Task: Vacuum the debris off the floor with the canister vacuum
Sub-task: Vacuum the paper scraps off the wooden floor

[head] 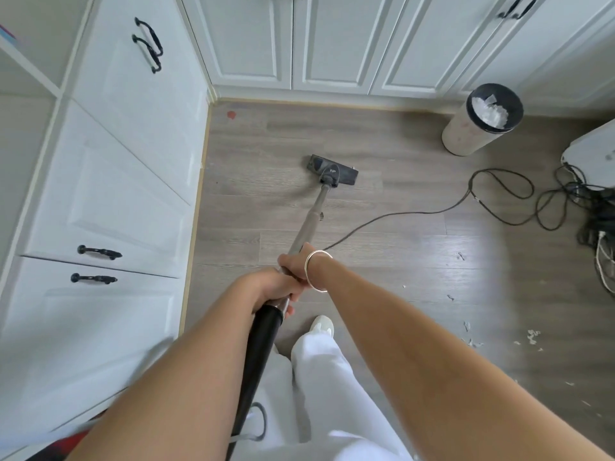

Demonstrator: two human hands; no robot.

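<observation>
The vacuum's dark floor head [332,169] lies flat on the grey wood floor [399,254], near the corner of the white cabinets. A metal wand [311,216] runs from it back to my hands, and a black hose [258,354] continues down past my legs. My right hand [294,264] grips the wand higher up, a silver bangle on its wrist. My left hand [269,289] grips the wand just behind it, where the metal meets the black hose. Small scraps of pale debris [472,341] lie scattered on the floor at the right.
White cabinets [109,181] line the left and far sides. A round bin [482,119] full of crumpled paper stands at the far right. The power cord [416,212] snakes right to a tangle of cables [595,207] beside a white appliance [595,154]. A red spot [231,115] marks the corner.
</observation>
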